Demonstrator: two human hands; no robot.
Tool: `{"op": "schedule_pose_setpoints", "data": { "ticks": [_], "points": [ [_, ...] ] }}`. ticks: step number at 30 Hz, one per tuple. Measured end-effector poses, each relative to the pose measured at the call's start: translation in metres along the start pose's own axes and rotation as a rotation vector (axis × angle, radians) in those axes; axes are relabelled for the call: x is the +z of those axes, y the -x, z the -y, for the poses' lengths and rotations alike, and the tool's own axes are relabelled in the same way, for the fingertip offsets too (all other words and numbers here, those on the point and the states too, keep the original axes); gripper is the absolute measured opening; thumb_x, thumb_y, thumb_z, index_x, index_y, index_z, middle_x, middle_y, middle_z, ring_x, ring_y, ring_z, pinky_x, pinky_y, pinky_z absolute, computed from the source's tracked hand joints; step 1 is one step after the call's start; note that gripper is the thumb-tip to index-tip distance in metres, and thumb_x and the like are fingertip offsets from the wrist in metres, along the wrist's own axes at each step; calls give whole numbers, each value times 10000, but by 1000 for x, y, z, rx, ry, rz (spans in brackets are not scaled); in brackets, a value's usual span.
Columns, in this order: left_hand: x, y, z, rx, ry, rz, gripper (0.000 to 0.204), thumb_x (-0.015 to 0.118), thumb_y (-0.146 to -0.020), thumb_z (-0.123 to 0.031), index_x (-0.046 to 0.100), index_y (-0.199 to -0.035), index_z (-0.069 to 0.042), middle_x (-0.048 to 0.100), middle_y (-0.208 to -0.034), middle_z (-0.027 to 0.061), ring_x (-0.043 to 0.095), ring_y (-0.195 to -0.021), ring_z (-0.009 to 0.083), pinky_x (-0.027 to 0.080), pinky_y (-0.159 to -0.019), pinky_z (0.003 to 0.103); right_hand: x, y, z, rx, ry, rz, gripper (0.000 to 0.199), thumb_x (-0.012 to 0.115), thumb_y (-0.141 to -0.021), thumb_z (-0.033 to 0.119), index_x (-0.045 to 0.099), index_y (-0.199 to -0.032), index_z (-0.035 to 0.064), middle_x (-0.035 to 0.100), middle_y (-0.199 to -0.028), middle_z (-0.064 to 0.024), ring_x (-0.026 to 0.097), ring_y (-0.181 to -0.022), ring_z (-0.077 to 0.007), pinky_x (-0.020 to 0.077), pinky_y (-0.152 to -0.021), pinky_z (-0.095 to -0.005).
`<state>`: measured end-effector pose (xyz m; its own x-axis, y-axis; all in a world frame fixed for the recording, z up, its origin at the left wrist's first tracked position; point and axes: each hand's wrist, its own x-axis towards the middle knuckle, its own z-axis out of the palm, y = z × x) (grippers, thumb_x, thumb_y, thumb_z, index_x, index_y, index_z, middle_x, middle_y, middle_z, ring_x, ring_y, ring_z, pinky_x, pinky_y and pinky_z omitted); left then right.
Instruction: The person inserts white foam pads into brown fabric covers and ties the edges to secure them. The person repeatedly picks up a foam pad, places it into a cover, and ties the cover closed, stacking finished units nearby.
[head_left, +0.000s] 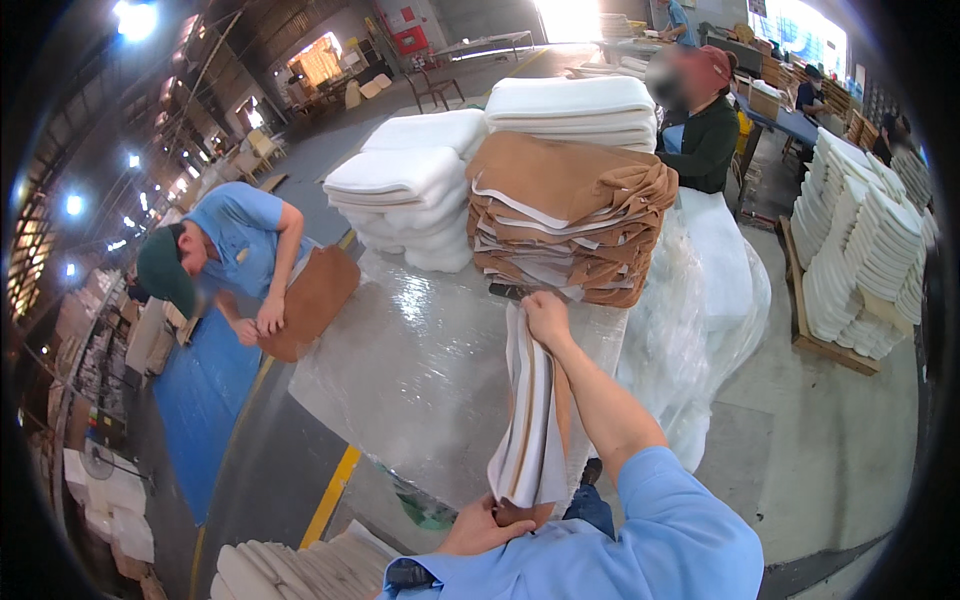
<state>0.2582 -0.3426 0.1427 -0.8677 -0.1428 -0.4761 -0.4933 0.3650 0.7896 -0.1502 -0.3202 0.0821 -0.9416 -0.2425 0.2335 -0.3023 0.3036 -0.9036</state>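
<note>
A long cushion cover [527, 420], brown on one side and white inside, stretches between my hands over the near part of the plastic-wrapped table. At its far end my right hand [547, 320] is closed on the fabric. A small dark object [507, 291] lies right beside those fingers; I cannot tell whether they hold it. My left hand [484, 530] grips the near end, close to my body, with the thumb over the brown fabric. Just beyond my right hand rises a tall pile of brown covers [570, 215] with white linings.
White foam pads [400, 180] are stacked left of the pile, more pads [570, 105] behind it. At left a co-worker [235, 240] handles a brown cover [315, 305]. Another person [705, 120] stands behind at right. Clear plastic [690, 330] hangs at the table's right side.
</note>
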Motion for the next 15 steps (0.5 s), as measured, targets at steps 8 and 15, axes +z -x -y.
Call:
{"op": "schedule_pose_setpoints", "data": {
  "ticks": [8, 15],
  "points": [
    [-16, -130, -24, 346, 516, -9, 822, 715, -996, -307, 301, -1619, 32, 543, -1512, 224, 537, -1396, 306, 405, -1177, 397, -14, 18, 5, 63, -254, 70, 204, 678, -996, 199, 760, -982, 13, 723, -1019, -127, 687, -961, -251, 518, -884, -353],
    [-75, -254, -117, 371, 245, -547, 458, 617, -1015, -227, 618, -1390, 35, 724, -1219, 218, 682, -1190, 290, 502, -1029, 377, -4, 17, 34, -75, -478, 105, 140, 660, -1003, 109, 739, -972, -2, 725, -1056, -94, 668, -1014, -198, 511, -928, -320]
  ]
}}
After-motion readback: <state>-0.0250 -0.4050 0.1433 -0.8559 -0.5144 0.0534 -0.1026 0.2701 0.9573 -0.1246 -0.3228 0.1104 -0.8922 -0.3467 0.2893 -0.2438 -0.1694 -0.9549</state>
